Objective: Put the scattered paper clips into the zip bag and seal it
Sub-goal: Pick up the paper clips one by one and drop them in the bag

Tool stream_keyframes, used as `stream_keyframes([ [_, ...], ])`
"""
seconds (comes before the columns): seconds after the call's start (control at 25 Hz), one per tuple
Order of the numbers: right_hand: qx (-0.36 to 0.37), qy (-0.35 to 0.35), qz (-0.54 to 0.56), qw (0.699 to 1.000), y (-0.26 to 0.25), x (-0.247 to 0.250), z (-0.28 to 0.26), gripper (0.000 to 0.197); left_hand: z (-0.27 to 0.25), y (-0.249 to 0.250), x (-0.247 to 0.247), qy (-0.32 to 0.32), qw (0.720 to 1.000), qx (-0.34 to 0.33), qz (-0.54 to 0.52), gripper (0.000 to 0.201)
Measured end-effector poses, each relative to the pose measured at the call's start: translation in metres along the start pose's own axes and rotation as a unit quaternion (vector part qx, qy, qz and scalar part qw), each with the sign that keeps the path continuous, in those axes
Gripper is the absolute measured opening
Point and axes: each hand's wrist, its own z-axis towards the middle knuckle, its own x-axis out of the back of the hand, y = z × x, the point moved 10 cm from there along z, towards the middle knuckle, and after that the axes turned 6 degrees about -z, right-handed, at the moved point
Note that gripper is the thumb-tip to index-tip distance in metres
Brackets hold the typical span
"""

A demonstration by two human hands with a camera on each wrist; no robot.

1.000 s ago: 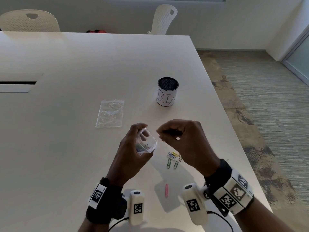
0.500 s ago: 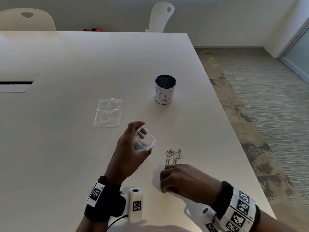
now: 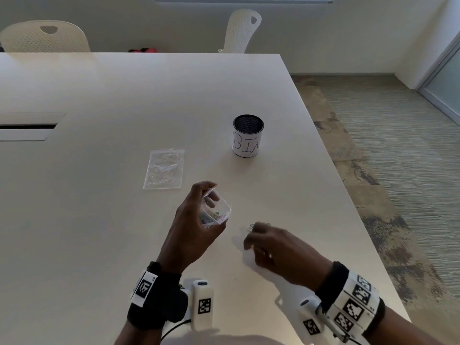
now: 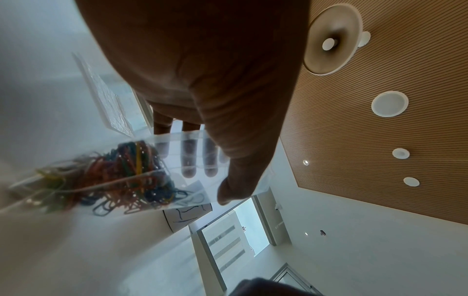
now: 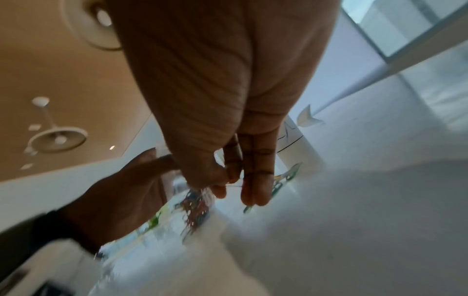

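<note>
The open bag (image 3: pixel 214 212), holding clips (image 4: pixel 121 176), is gripped by the left hand (image 3: pixel 193 227). At its 3 o'clock, a clip (image 5: pixel 234 185) is pinched by the right hand (image 3: pixel 278 250) above the bench (image 3: pixel 124 232).

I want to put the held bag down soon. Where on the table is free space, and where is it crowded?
Bare table lies left of the left hand, below the flat spare bag. More lies between that bag and the bin cup. It is crowded near the right hand, over the loose paper clips, beside the held zip bag.
</note>
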Motion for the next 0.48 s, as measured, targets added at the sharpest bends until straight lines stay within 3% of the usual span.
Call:
stream_keyframes([
  [0.16,-0.111,0.121,0.072,0.984,0.051,0.035,0.006,0.015,-0.001,-0.001,0.001,0.0,1.0,0.005,-0.006,0.066],
  [0.28,-0.124,0.146,0.079,0.978,0.067,0.044,0.011,0.021,-0.002,0.001,0.0,-0.003,1.0,0.003,-0.001,0.067],
  [0.4,-0.081,0.083,0.049,0.992,0.053,0.032,0.021,0.024,-0.002,0.001,-0.001,-0.005,1.0,0.004,0.002,0.067],
  [0.48,-0.06,0.002,0.002,0.998,0.042,0.013,0.024,0.042,-0.002,0.001,-0.001,-0.005,1.0,0.002,0.005,0.068],
])
